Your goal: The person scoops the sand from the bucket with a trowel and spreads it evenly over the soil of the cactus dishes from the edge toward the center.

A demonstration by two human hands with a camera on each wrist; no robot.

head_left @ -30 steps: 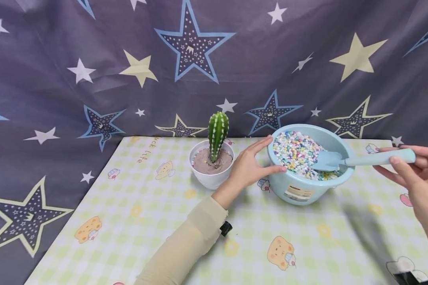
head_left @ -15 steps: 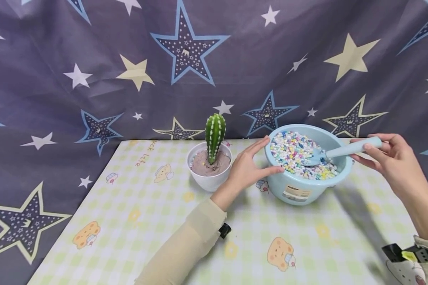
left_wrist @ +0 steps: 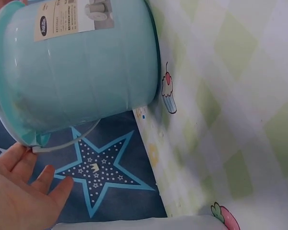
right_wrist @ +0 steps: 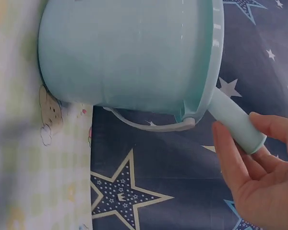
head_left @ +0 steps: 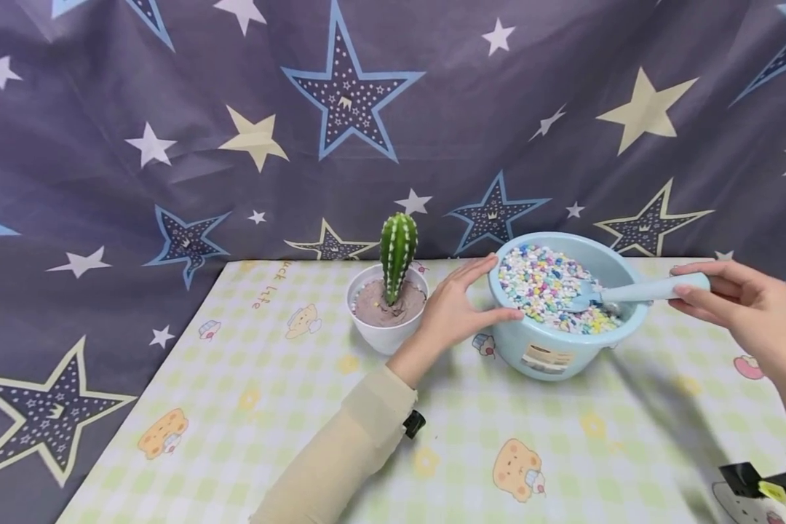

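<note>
A light blue bucket full of small multicoloured pebbles stands at the table's right rear. My left hand touches the left side of its rim, thumb in front and nearly straight fingers behind. In the left wrist view, fingertips meet the rim beside the bucket's bail handle. My right hand pinches the end of a light blue hand shovel between thumb and fingers. The shovel slopes across the bucket's right rim, and its blade is partly sunk among the pebbles.
A cactus grows in a white pot just left of my left forearm. A checked cloth with cartoon prints covers the table. Behind the table hangs a dark curtain with stars.
My right hand first moved left, pushing the shovel's blade into the pebbles, then came slightly back down and right. My left hand has stayed at the rim.
</note>
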